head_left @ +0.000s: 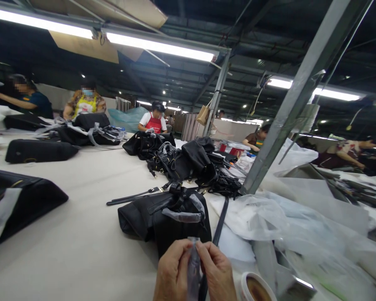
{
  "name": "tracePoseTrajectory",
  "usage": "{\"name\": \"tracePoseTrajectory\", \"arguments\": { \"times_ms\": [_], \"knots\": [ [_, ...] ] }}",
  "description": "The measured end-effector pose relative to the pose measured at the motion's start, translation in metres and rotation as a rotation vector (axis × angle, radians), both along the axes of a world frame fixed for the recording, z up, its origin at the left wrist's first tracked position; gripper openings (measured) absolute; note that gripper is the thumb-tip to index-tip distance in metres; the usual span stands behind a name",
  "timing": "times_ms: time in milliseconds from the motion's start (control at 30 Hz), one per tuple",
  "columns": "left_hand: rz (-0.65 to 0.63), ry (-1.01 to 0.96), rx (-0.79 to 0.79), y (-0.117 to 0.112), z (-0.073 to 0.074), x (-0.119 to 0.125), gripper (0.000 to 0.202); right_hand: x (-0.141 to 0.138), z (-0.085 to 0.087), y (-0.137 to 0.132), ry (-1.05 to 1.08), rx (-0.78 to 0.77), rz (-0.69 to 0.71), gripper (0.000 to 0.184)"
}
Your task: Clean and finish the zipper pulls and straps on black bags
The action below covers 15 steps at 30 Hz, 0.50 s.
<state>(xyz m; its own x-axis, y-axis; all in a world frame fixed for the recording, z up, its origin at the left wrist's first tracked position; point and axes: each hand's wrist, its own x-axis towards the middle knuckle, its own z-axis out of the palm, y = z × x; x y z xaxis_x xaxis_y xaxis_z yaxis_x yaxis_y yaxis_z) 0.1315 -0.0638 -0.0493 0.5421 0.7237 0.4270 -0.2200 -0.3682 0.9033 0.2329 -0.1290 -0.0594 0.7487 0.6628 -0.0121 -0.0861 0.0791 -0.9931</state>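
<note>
Low in the middle, my left hand (173, 269) and my right hand (217, 267) are side by side, thumbs and fingers pinched on the top end of a translucent plastic-wrapped strip (193, 271). The strip hangs upright between them, and its lower end runs out of the picture. Just beyond my hands a black bag (139, 215) lies on the pale table. Its handle (184, 216) is wrapped in cloudy film. A black strap (221, 221) passes along the bag's right side and shows again beside my right hand.
Black bags and straps (175, 163) are heaped farther back. Another black bag (28, 200) lies at left. Clear plastic sheeting (269, 215) spreads on the right, behind a round tub (253, 286) of brown contents. A metal post (282, 108) slants up at right. Several people work around the tables.
</note>
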Motion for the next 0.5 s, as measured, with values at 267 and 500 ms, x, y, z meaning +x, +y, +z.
{"name": "tracePoseTrajectory", "arguments": {
  "times_ms": [267,500],
  "knots": [
    [-0.080,-0.021,-0.401,0.003,-0.005,0.008,0.019,-0.003,0.006,-0.002,-0.119,0.007,0.028,0.044],
    [0.001,-0.043,-0.295,0.000,-0.001,0.013,0.015,0.005,-0.007,-0.006,-0.117,-0.014,0.086,0.043]
  ]
}}
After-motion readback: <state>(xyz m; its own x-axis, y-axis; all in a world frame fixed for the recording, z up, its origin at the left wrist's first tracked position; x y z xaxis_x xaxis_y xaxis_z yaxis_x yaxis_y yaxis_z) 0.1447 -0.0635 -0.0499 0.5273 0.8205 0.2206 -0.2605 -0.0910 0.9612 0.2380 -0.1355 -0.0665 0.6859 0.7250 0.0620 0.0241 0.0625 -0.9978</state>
